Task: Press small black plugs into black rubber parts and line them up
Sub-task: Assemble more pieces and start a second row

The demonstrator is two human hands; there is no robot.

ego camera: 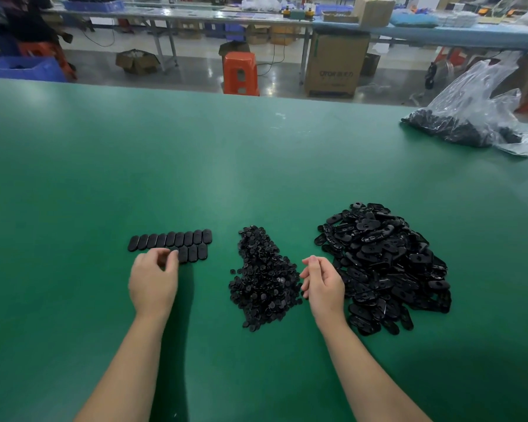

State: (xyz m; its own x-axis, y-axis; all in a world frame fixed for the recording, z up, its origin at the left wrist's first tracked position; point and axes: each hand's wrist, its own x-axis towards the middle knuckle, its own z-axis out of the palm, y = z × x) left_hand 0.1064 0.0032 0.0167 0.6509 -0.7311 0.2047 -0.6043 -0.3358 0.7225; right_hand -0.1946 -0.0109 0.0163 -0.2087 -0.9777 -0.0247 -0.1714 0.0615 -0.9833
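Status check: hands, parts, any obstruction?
Left hand setting a part at the second row. Right hand empty, between plug pile and part pile. Nothing in the way.

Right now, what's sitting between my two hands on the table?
In the head view, the heap of small black plugs lies between the left hand and right hand, close to the right hand; bare green table flanks it on the left.

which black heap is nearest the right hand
The middle heap of small plugs; the right hand hovers at its edge. The bigger heap of rubber parts lies just beyond.
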